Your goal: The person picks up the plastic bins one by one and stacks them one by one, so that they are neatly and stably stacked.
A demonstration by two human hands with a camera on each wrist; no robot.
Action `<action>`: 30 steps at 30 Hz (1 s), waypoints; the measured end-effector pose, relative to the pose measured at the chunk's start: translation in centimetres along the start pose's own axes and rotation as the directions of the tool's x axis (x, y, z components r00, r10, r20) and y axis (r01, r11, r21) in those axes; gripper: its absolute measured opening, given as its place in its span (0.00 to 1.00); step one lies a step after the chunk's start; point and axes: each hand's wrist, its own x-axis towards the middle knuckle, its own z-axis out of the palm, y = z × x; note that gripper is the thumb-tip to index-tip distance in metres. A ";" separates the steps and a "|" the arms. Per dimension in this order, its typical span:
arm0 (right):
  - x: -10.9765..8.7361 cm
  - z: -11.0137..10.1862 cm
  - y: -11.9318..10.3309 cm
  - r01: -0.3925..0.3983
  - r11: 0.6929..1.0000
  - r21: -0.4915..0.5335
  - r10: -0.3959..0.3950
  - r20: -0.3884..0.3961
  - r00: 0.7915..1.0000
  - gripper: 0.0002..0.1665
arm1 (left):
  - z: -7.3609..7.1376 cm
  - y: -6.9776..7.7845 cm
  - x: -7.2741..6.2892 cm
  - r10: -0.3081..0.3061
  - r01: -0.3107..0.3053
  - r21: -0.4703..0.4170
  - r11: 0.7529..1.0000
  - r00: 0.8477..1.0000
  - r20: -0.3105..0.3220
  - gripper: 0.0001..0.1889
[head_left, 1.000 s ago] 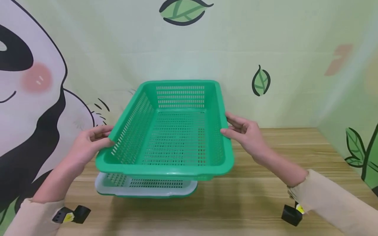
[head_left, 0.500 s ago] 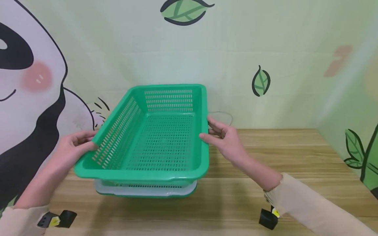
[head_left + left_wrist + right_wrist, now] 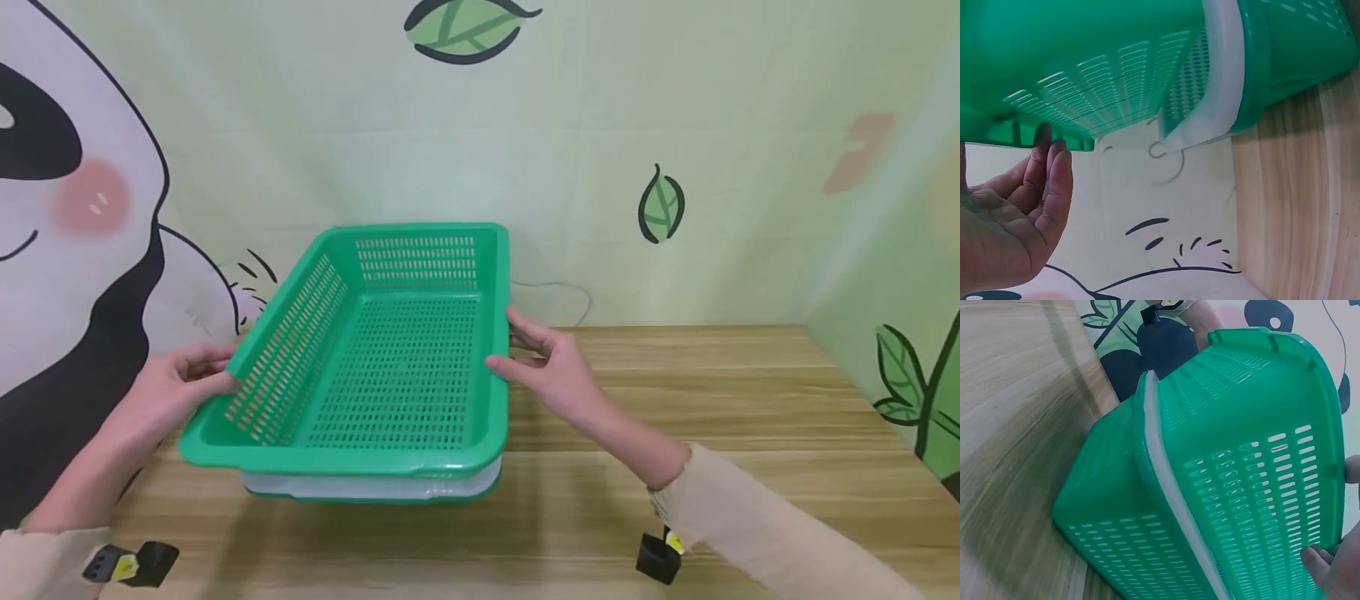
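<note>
A green plastic basket (image 3: 337, 458) with slotted walls hangs tilted at the middle left of the table. My left hand (image 3: 168, 387) grips its left rim, thumb on top and fingertips (image 3: 1059, 165) under the edge. On the opposite rim, my right hand (image 3: 555, 371) pinches with the thumb inside and fingers outside. Directly beneath sits a white basket (image 3: 367, 486), only its rim showing in the head view. That white one is nested in another green basket (image 3: 1110, 500), which stands on the table. The held basket's lower part dips inside the white rim.
The wood-grain table (image 3: 720, 400) extends to the right of the baskets. Behind it hangs a printed cloth backdrop (image 3: 585, 150) with a panda and leaves. A thin cord (image 3: 566, 287) shows against the backdrop behind the right hand.
Both hands have carried the green basket left and down, from above and right of the white basket to over it. Now it covers all but the white basket's front rim.
</note>
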 end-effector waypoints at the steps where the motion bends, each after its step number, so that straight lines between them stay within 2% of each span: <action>1: 0.0 0.0 0.2 0.003 1.000 0.008 -0.003 0.003 1.000 0.39 | 0.0 0.0 0.1 -0.008 0.007 0.010 1.000 1.000 0.009 0.24; 7: 0.3 0.1 1.2 0.014 1.000 0.007 -0.014 0.013 1.000 0.40 | 0.3 -0.2 0.6 -0.037 0.036 0.044 0.998 0.999 0.023 0.26; 18: 0.4 -0.1 3.4 0.003 0.998 -0.057 -0.002 0.017 1.000 0.41 | 1.4 -1.2 1.3 0.021 -0.021 -0.029 0.999 1.000 0.004 0.23; 24: 0.5 -0.1 4.5 -0.005 0.996 -0.092 0.005 0.004 1.000 0.42 | 2.2 -1.5 1.3 -0.003 0.004 -0.019 1.000 0.999 0.033 0.23; 30: 0.8 0.2 5.3 0.018 0.997 -0.076 -0.017 0.019 1.000 0.41 | 2.6 -1.9 1.4 -0.023 0.024 -0.031 0.999 0.999 0.040 0.24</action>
